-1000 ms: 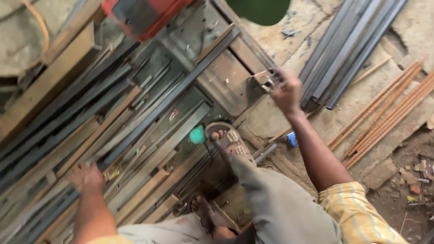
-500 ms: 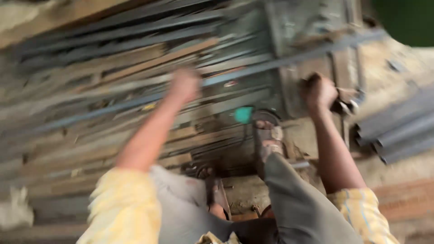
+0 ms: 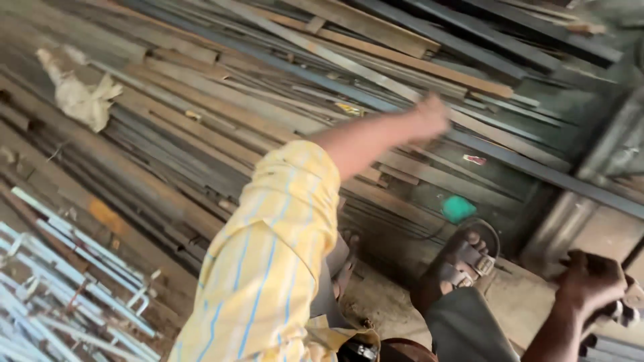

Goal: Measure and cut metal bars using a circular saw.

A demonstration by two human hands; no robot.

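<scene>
Hands over a heap of steel bars

Steel stock fills the view: long flat bars [image 3: 322,100], angle pieces and strips, grey and rust-brown, lie packed side by side and run from ten o'clock toward four o'clock. The left hand [image 3: 429,115] reaches out over them at one o'clock, blurred by movement; whether its fingers are spread or curled cannot be told, and whether it touches the long grey bar [image 3: 537,171] just beneath it cannot be told either. A yellow sleeve with thin blue stripes [image 3: 268,268] covers that arm and blocks much of the lower middle of the view.

At four o'clock the right hand [image 3: 594,281] is clenched around a small pale metal object [image 3: 627,302], mostly hidden by the fingers. Beside it, a foot in a dark sandal [image 3: 463,258] rests on the floor, with a grey trouser leg [image 3: 469,328] below.

A small green patch [image 3: 458,208] sits between the bars near the sandal. A crumpled off-white rag [image 3: 80,94] lies on the bars at ten o'clock. At eight o'clock lies a bundle of thin pale blue-white rods [image 3: 60,295], some with bent ends.
</scene>
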